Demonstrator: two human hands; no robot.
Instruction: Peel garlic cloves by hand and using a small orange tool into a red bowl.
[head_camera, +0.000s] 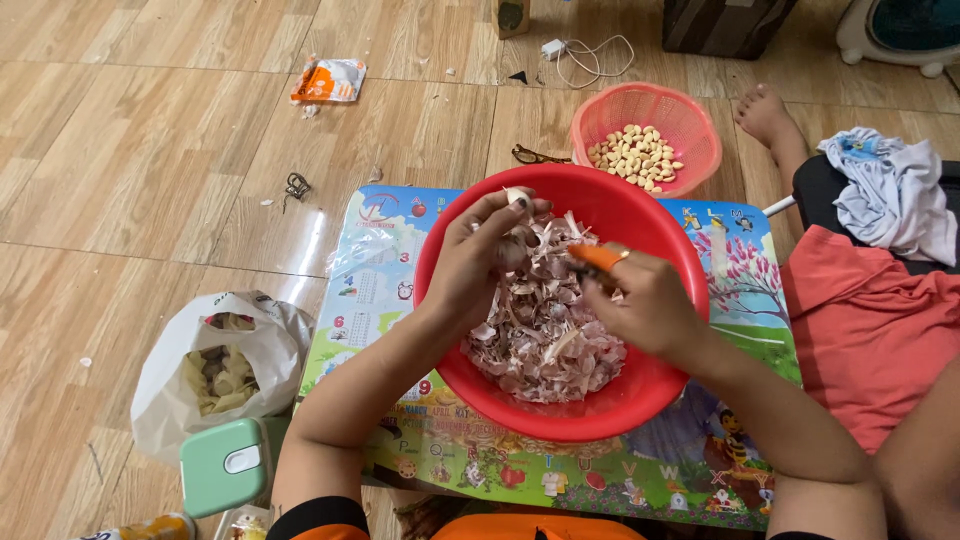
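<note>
Above the red basin (640, 390), at its far rim, a garlic clove (517, 197), small and pale, pinched in the left hand (472, 268), fingers (500, 215) closed together around its lower part. To the right of the clove, over the middle of the basin, the right hand (645, 305), fingers clamped on the orange handle of a small knife (597, 257); blade hidden, so impossible to tell where the edge points. Inside the basin, under both hands, a heap of purple and white garlic skins (545, 340), dry, very light, easy to blow away or crush. The clove itself probably firm but small and smooth, a little slippery once peeled, so best taken across its thick middle with thumb and two fingers, not at the thin tip; loose skin there likely to slide off under pressure. Beyond the basin, touching its far rim, a pink basket (690, 115) with peeled cloves (635, 155). Under the basin, a low desk (370, 300) with colourful printed top. Left of the basin, on the floor, a white plastic bag (170, 395).
</note>
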